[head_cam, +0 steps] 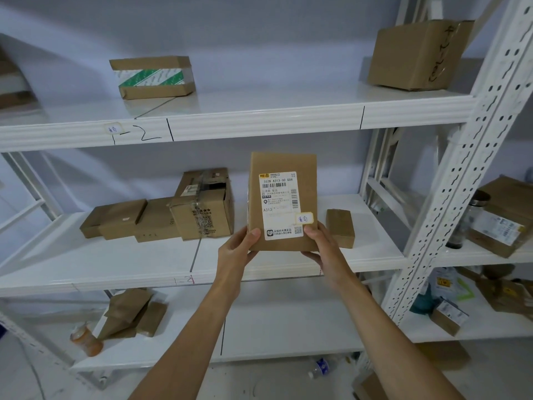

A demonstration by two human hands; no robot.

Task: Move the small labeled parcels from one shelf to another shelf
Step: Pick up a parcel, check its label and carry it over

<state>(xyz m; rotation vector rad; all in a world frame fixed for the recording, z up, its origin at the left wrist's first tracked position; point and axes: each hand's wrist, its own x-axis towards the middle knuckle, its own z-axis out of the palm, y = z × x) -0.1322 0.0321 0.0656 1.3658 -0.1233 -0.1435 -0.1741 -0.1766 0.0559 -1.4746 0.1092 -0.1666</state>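
Note:
I hold a flat brown parcel [284, 166] upright in front of the middle shelf [129, 264], its white shipping label facing me. My left hand [238, 249] grips its lower left corner, thumb on the front. My right hand [324, 248] grips the lower right corner, thumb just under a small handwritten sticker. A smaller plain brown parcel [340, 228] lies on the middle shelf just right of my right hand. The upper shelf [259, 122] carries a box with green-striped tape [153, 77] at the left.
A cluster of brown boxes [161, 217] sits on the middle shelf to the left. A large box [415, 56] stands on the upper shelf at right. A perforated white upright [461, 183] rises at right, with a second cluttered rack beyond. Bags and an orange bottle [86, 340] lie on the lowest shelf.

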